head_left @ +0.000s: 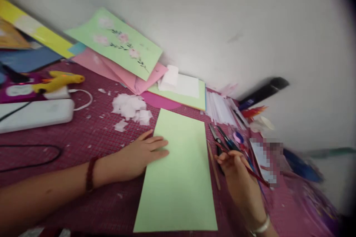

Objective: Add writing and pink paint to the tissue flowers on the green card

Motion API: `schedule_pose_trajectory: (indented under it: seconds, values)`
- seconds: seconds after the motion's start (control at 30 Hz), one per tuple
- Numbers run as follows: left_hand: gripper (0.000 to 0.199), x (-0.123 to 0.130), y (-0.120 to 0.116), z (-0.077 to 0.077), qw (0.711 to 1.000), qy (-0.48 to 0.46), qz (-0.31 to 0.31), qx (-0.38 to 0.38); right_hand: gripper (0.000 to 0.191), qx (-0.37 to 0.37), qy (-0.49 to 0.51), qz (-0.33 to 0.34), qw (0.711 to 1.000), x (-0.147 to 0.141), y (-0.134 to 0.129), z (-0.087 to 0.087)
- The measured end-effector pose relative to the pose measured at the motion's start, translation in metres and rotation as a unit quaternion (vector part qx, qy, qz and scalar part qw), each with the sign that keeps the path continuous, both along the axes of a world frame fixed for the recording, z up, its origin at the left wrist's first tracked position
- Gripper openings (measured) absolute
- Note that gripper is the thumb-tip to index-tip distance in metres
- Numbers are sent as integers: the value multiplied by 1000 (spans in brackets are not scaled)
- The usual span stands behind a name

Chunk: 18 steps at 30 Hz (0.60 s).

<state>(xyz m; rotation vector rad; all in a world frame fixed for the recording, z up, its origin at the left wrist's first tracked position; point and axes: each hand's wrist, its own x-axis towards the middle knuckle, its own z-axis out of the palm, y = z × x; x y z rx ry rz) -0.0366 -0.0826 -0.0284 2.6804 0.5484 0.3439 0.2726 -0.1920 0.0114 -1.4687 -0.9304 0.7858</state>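
Observation:
A blank light green sheet lies flat on the dark red checked table cover. My left hand rests on the sheet's left edge, its fingers spread and holding nothing. To the right of the sheet, my right hand is closed around a thin dark red stick, perhaps a brush or pencil; its tip is too blurred to make out. Scissors lie just beyond that hand, and a thin brown stick lies between the sheet and the hand.
Torn white paper pieces sit left of the sheet's far end. A green card with pink flowers leans at the back. White strips lie back right. On the left are a yellow glue gun and a white power strip.

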Motion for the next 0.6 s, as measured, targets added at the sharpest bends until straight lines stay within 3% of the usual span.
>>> schedule_pose_trajectory:
  seconds: [0.13,0.2,0.3,0.4,0.6]
  values:
    - [51,-1,2,-5,1000,6,-3,18,29,11,130,19,991,-10,28,6]
    - [52,-1,1,-7,1000,8,-2,28,36,10,147,41,988,-18,45,6]
    - [51,0,-1,-7,999,15,0,39,40,8,115,41,993,-28,71,-3]
    - [52,0,-1,-6,999,13,-1,32,37,11,64,0,998,-29,90,-19]
    - [52,-1,-1,-6,1000,9,-1,16,25,31,-19,-5,999,-27,101,-37]
